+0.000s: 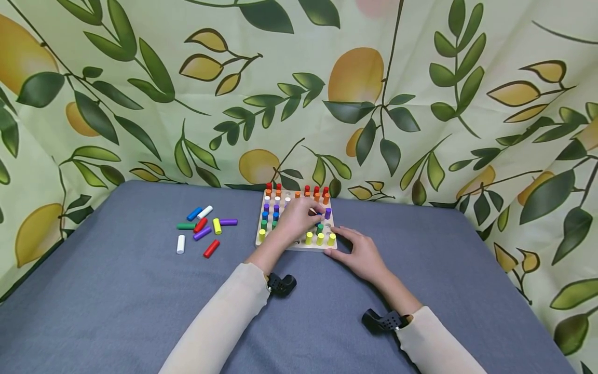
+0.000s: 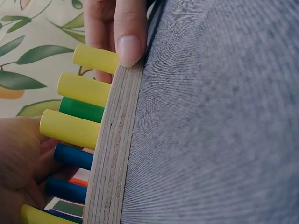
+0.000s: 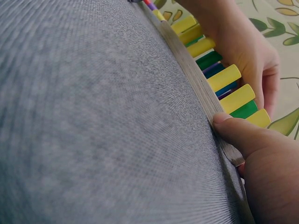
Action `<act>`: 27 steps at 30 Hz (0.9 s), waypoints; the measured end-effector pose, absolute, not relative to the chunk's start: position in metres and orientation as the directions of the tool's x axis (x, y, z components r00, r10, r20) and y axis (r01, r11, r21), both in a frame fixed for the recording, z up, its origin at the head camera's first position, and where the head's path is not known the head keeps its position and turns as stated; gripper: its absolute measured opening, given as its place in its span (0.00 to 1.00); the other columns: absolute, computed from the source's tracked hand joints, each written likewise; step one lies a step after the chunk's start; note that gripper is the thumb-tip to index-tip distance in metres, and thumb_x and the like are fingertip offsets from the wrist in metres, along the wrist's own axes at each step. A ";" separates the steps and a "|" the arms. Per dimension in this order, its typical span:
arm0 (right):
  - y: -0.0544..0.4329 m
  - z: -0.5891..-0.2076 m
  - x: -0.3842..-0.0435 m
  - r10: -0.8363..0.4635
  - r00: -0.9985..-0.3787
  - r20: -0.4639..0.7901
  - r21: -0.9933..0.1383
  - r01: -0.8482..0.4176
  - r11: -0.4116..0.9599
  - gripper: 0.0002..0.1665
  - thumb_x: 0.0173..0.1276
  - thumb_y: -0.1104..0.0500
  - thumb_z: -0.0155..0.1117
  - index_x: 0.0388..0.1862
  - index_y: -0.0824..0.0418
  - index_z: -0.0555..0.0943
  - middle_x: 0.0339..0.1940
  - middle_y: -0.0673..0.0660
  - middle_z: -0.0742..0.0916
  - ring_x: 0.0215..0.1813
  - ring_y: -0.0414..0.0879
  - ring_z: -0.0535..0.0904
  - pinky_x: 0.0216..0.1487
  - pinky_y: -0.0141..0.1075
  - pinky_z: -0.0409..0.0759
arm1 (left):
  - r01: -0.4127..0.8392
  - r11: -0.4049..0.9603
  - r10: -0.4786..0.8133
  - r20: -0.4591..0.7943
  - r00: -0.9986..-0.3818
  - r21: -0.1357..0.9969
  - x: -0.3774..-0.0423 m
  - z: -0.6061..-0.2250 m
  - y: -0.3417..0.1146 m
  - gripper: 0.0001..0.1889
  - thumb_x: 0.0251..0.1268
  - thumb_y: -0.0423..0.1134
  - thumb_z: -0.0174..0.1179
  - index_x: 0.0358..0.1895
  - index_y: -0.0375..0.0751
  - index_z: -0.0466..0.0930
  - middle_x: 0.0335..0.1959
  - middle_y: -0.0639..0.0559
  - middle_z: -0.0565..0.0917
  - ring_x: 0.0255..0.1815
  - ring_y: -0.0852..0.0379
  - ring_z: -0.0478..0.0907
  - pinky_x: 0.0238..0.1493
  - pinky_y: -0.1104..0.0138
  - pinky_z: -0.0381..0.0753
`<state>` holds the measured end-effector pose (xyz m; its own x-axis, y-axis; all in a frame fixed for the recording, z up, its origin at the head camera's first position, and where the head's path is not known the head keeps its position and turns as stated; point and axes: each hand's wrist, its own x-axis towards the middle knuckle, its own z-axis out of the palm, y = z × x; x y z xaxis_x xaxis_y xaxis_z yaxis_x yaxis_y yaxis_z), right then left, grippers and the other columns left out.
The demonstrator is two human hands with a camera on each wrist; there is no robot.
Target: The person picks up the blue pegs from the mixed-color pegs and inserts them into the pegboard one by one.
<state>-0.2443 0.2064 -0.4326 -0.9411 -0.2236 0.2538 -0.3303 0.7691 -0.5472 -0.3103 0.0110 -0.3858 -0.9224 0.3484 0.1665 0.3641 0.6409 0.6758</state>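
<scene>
A wooden pegboard (image 1: pixel 314 248) stands near the table's back edge, with rows of red, orange, white, purple, blue, green and yellow pegs. Reaching over its middle, my left hand (image 1: pixel 297 217) has thumb and forefinger around a blue peg (image 1: pixel 318 215) on the right side; its fingers cover several pegs and holes. My right hand (image 1: pixel 362 252) grips the board's near right corner. In the right wrist view its thumb (image 3: pixel 233 128) presses on the front edge. Close to that hand stand yellow pegs (image 2: pixel 84 88) and a green peg (image 2: pixel 81 109).
Left of the board, loose pegs lie scattered on the grey cloth (image 1: pixel 117 291): white (image 1: pixel 180 244), red (image 1: pixel 212 248), yellow (image 1: pixel 217 226), purple (image 1: pixel 228 222), green (image 1: pixel 186 226) and blue (image 1: pixel 194 213). A fruit-and-leaf patterned curtain (image 1: pixel 289 47) hangs behind the table.
</scene>
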 end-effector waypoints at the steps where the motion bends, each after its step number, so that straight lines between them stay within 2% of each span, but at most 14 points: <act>1: 0.206 -0.432 -0.244 -0.224 -0.941 0.254 -0.549 -0.331 0.768 0.37 0.61 0.43 0.75 0.67 0.54 0.80 0.67 0.65 0.82 0.71 0.63 0.76 0.71 0.60 0.71 | 0.365 0.646 0.349 0.165 -0.922 0.671 -0.310 -0.386 0.011 0.09 0.68 0.38 0.66 0.49 0.45 0.89 0.49 0.51 0.89 0.48 0.57 0.84 0.51 0.63 0.84; 9: 0.204 -0.430 -0.245 -0.225 -0.943 0.246 -0.554 -0.327 0.766 0.37 0.62 0.43 0.74 0.68 0.54 0.79 0.68 0.65 0.81 0.71 0.64 0.75 0.71 0.61 0.70 | 0.391 0.664 0.369 0.175 -0.913 0.638 -0.310 -0.383 0.007 0.08 0.67 0.38 0.68 0.46 0.45 0.90 0.45 0.51 0.90 0.48 0.57 0.84 0.53 0.62 0.82; 16: 0.204 -0.432 -0.245 -0.232 -0.941 0.245 -0.548 -0.332 0.768 0.37 0.62 0.42 0.74 0.68 0.54 0.79 0.68 0.66 0.81 0.71 0.64 0.75 0.70 0.63 0.70 | 0.386 0.667 0.387 0.147 -0.910 0.637 -0.309 -0.380 0.004 0.08 0.65 0.38 0.69 0.45 0.45 0.90 0.42 0.52 0.89 0.43 0.58 0.82 0.48 0.63 0.81; 22: 0.206 -0.434 -0.245 -0.229 -0.944 0.240 -0.549 -0.326 0.770 0.37 0.62 0.41 0.73 0.69 0.53 0.78 0.68 0.65 0.81 0.72 0.64 0.74 0.71 0.63 0.69 | 0.389 0.677 0.411 0.117 -0.904 0.625 -0.307 -0.374 0.001 0.09 0.65 0.37 0.69 0.47 0.45 0.89 0.45 0.51 0.89 0.47 0.56 0.83 0.54 0.59 0.81; 27: 0.208 -0.436 -0.245 -0.229 -0.944 0.239 -0.551 -0.326 0.768 0.38 0.63 0.41 0.73 0.69 0.54 0.78 0.68 0.65 0.81 0.72 0.64 0.74 0.71 0.63 0.69 | 0.367 0.681 0.385 0.117 -0.916 0.634 -0.302 -0.364 -0.006 0.10 0.67 0.39 0.67 0.49 0.44 0.88 0.46 0.51 0.89 0.49 0.55 0.83 0.55 0.59 0.82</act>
